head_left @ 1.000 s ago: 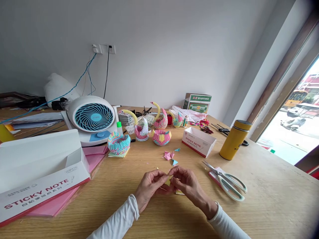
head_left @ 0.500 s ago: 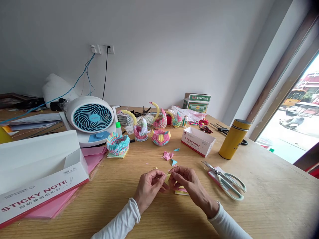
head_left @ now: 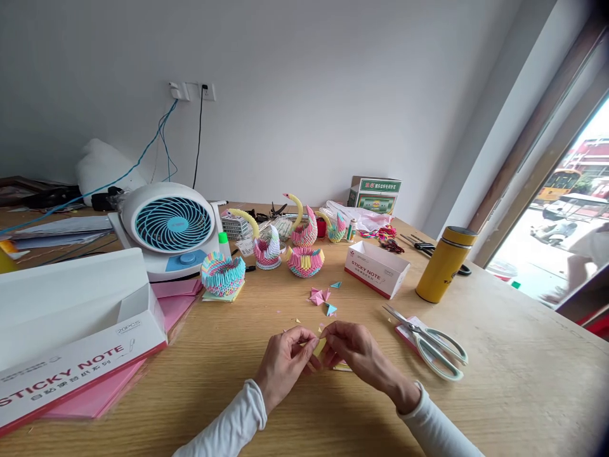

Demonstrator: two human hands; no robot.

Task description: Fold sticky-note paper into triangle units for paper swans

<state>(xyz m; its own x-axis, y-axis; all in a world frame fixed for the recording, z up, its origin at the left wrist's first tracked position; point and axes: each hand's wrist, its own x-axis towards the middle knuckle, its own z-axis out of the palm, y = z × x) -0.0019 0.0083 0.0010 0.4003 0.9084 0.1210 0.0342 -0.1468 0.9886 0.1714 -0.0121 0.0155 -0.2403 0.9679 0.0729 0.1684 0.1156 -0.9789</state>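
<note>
Head view: your left hand (head_left: 285, 362) and right hand (head_left: 356, 352) meet low over the counter (head_left: 499, 381), both pinched shut on one small yellow paper piece (head_left: 319, 346) held between the fingertips, just above a few paper slips (head_left: 342, 367) lying on the wood. The step in hand appears to be creasing a fold (a judgement from the grip). The next move calls for firm fingertip pressure along the fold with the edges kept aligned. Folded paper units (head_left: 321, 297) lie just beyond your hands. Scissors (head_left: 431, 343) rest near your right hand, a yellow flask (head_left: 445, 264) farther back. Paper swans (head_left: 285, 241) stand before the fan (head_left: 171, 225).
</note>
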